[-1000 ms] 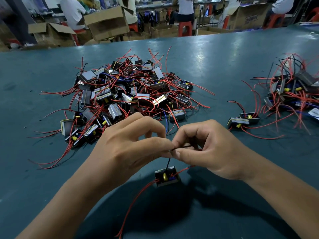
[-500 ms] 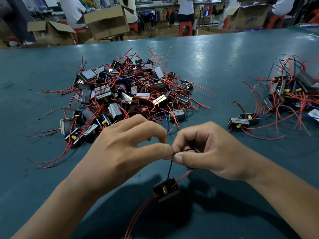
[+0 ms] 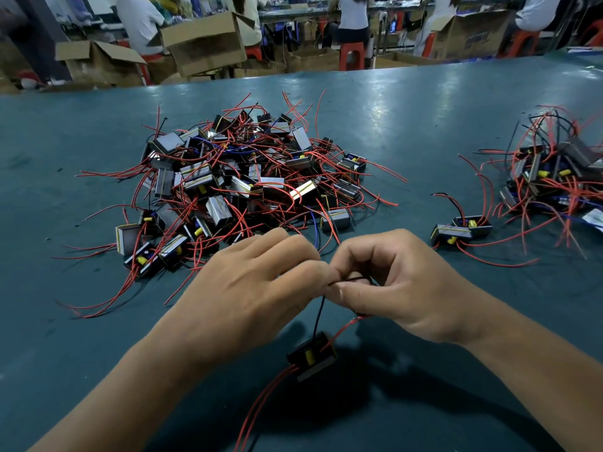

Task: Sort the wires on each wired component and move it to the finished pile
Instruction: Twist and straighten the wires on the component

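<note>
In the head view, the left hand [image 3: 251, 288] and the right hand [image 3: 391, 288] meet fingertip to fingertip above the teal surface [image 3: 424, 132], both pinching the same thin black wire [image 3: 318, 316]; each grip is clamped on that wire, fingers curled. Just below the meeting grips the wired component [image 3: 311, 356] hangs from that black lead, tilted, at or just above the surface; I cannot tell which. A red wire [image 3: 342, 331] runs from it up under the right grip, and two more red leads [image 3: 261, 412] trail down toward the person. Beyond the left grip lies the big tangled pile [image 3: 248, 187]; out to the right of the right grip sit a pair of components [image 3: 460, 231], and farther that way a smaller pile [image 3: 554, 181], probably the finished one. The risks, as I judge them: the body's weight hangs on one thin lead, so a sharp pull could strain its joint; a slipping pinch would drop the part; and the trailing red leads could snag during the carry rightward.
</note>
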`<act>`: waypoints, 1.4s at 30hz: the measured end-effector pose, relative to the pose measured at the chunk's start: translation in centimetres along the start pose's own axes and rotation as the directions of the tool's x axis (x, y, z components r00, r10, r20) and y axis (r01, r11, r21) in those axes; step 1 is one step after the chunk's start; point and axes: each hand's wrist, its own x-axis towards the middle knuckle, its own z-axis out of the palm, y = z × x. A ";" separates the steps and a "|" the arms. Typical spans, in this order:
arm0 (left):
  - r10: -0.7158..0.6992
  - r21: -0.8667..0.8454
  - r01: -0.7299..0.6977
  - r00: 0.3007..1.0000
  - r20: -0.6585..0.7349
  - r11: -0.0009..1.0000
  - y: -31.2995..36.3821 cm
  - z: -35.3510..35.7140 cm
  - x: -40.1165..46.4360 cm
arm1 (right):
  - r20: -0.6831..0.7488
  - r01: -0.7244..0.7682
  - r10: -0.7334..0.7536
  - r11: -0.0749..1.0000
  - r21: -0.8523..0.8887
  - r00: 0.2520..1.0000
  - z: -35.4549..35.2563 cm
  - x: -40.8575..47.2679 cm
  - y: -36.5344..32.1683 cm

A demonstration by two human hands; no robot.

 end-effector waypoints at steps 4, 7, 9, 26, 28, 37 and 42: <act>-0.193 -0.157 0.187 0.981 -0.025 0.970 0.9 0.7 0.2 | -0.093 0.045 -0.049 0.998 -0.044 0.994 0.1 0.1 0.2; -0.330 -0.264 0.320 0.944 0.008 0.910 1.4 1.2 0.3 | -0.150 0.063 -0.074 0.995 -0.081 0.986 0.3 0.1 0.4; -0.412 -0.320 0.400 0.911 0.034 0.859 1.7 1.4 0.4 | -0.188 0.064 -0.087 0.990 -0.128 0.978 0.5 0.2 0.5; -0.636 -0.563 0.589 0.759 0.140 0.579 2.2 1.8 0.5 | -0.309 -0.007 -0.063 0.975 -0.221 0.949 0.5 0.6 1.1; -0.632 -0.538 0.590 0.764 0.131 0.602 1.8 1.7 0.4 | -0.314 -0.026 -0.025 0.987 -0.159 0.949 0.4 0.7 1.1; -0.647 -0.655 0.586 0.738 0.190 0.477 1.3 2.6 0.2 | -0.340 -0.063 0.023 0.992 -0.108 0.940 0.2 0.8 1.0; -0.616 -0.658 0.577 0.759 0.211 0.484 0.9 2.9 -0.2 | -0.329 -0.066 0.023 0.991 -0.120 0.944 -0.1 0.7 1.1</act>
